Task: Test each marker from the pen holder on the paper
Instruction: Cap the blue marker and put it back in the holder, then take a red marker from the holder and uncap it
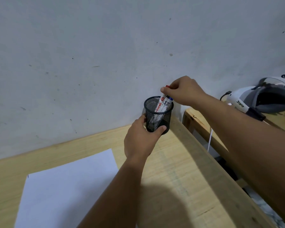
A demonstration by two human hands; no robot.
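Observation:
A black mesh pen holder (158,115) stands at the back right corner of the wooden table, close to the wall. My left hand (141,140) grips its lower side from the front, thumb across the mesh. Two markers stand inside. My right hand (184,91) pinches the red-capped marker (161,102) at its top end, above the rim. A blue-capped marker (168,102) leans beside it in the holder. A white sheet of paper (69,191) lies flat on the table at the lower left, with a small dark mark near its left corner.
The wooden table (179,178) ends at a raised edge on the right. Beyond a gap stands a second wooden surface (197,119) carrying a white and grey headset (262,97) with a cable. A grey wall rises right behind the holder.

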